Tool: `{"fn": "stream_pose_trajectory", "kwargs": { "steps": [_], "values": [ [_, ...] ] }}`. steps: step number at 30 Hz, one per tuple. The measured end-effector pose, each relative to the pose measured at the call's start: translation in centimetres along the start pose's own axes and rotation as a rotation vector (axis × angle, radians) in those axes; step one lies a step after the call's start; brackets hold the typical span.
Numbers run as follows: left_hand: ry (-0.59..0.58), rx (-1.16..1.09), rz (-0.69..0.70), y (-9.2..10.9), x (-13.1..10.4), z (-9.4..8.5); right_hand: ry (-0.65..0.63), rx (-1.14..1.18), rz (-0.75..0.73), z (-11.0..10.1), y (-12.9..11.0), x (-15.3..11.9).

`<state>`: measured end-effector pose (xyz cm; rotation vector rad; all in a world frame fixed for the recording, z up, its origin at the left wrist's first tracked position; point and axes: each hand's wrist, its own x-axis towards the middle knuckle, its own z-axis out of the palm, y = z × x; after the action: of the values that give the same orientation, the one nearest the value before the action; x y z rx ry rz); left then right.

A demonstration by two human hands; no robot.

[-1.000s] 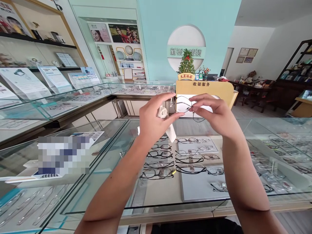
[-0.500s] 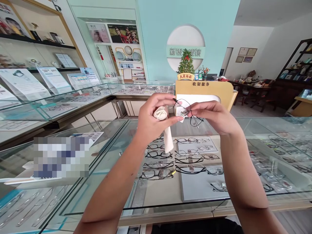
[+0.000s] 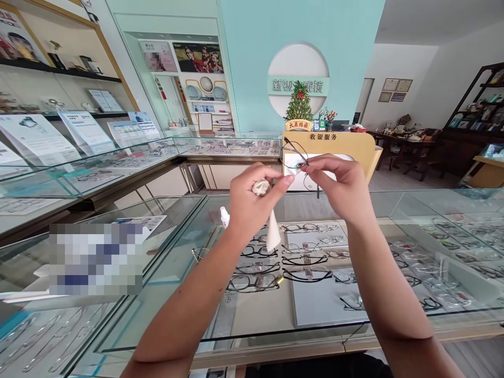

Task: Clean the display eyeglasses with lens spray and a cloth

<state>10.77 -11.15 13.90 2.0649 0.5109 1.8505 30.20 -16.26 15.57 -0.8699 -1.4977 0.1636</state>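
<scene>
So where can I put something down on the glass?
On the glass countertop between the left forearm and right forearm, towards its near edge; spectacle frames seem to be underneath. It's crowded by the small white bottle, under the blurred papers at left, and higher up, where the right hand holds eyeglasses and the left hand a white cloth.

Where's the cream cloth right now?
In the head view, the cream cloth is bunched in the left hand, left of the eyeglasses in the right hand.
</scene>
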Motion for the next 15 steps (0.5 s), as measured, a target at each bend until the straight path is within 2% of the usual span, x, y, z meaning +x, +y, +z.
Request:
{"fn": "stream_pose_trajectory", "kwargs": {
  "steps": [2,4,8,11,15],
  "values": [
    [-0.087,-0.054,-0.125,0.5,-0.2,0.5,0.044,-0.134,-0.088,0.9,-0.2,-0.4],
    [-0.137,-0.124,-0.276,0.3,-0.3,0.9,0.036,-0.251,-0.145,1.7,-0.4,-0.8],
    [-0.136,-0.239,-0.540,-1.0,-0.2,1.3,-0.032,-0.428,-0.163,2.6,-1.0,-1.3],
    [-0.114,-0.268,-0.562,-1.8,0.0,1.5,-0.114,-0.479,-0.131,2.6,-1.4,-1.5],
    [-0.103,-0.197,-0.549,-2.4,0.0,1.8,-0.183,-0.506,-0.057,1.9,-1.8,-1.6]
  ]
}}
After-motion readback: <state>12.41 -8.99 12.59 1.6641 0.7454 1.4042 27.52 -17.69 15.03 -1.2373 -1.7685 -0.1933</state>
